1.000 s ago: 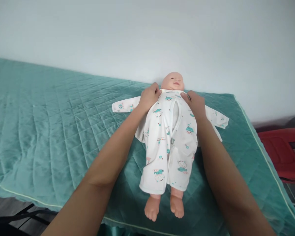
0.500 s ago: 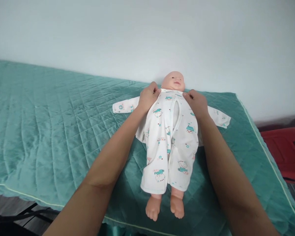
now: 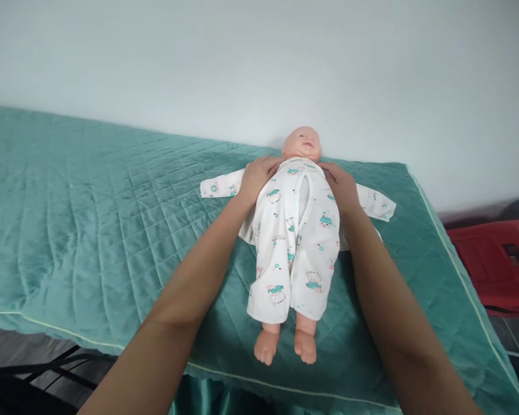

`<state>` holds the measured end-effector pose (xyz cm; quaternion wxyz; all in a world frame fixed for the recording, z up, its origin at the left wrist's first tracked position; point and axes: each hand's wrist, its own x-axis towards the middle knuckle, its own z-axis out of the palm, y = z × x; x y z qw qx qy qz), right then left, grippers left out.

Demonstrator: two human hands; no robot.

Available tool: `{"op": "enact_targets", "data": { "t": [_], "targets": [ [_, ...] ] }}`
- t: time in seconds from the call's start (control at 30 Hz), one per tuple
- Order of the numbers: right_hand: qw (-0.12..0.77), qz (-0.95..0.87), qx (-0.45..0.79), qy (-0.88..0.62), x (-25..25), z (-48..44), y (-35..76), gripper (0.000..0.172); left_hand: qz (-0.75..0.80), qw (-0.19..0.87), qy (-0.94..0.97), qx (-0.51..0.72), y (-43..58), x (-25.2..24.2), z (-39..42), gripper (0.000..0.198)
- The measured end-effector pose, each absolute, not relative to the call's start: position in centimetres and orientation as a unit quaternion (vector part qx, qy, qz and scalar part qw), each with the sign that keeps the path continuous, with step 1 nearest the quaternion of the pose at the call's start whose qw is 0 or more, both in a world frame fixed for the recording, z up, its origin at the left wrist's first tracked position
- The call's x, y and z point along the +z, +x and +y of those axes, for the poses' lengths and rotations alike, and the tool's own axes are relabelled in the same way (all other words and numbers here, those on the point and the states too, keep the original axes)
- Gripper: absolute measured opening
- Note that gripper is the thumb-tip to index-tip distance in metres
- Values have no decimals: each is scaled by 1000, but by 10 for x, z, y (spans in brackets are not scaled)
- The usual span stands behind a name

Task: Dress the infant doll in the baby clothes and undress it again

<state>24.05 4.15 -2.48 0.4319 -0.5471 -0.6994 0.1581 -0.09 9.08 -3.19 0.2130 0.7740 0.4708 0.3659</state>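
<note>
A baby doll (image 3: 303, 144) lies on its back, head toward the wall and bare feet toward me. White printed trousers (image 3: 313, 245), with a slit down the front, reach up to its chest. White printed sleeves (image 3: 377, 203) spread out to both sides from a top lying behind the trousers. My left hand (image 3: 260, 176) rests on the doll's side near the neck, fingers stretched along the cloth edge. On the opposite side, my right hand (image 3: 339, 183) lies against the upper edge of the trousers, fingers extended. Both thumbs are hard to make out.
A green quilted cover (image 3: 90, 225) with a pale piped edge lies under the doll. Behind it stands a white wall (image 3: 199, 63). A red plastic object (image 3: 497, 265) is beyond the right edge, and dark thin bars (image 3: 47, 366) show at lower left.
My fingers were bent in a pinch at the top of the trousers; now they lie flatter along the doll's sides. The view has shifted slightly.
</note>
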Motion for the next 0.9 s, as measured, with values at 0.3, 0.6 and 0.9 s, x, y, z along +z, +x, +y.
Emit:
{"op": "enact_targets", "data": {
  "t": [0.3,0.6,0.9],
  "targets": [
    [499,-677,162,-516,-43,-11,247,39,510,118,767,371,-28,-38,28,39],
    [497,-698,120,-502,-5,-150,189,24,547,168,687,448,-50,-44,-155,26],
    [142,-829,96,-533,21,-227,144,18,512,237,740,366,-47,-54,-226,48]
  ]
}}
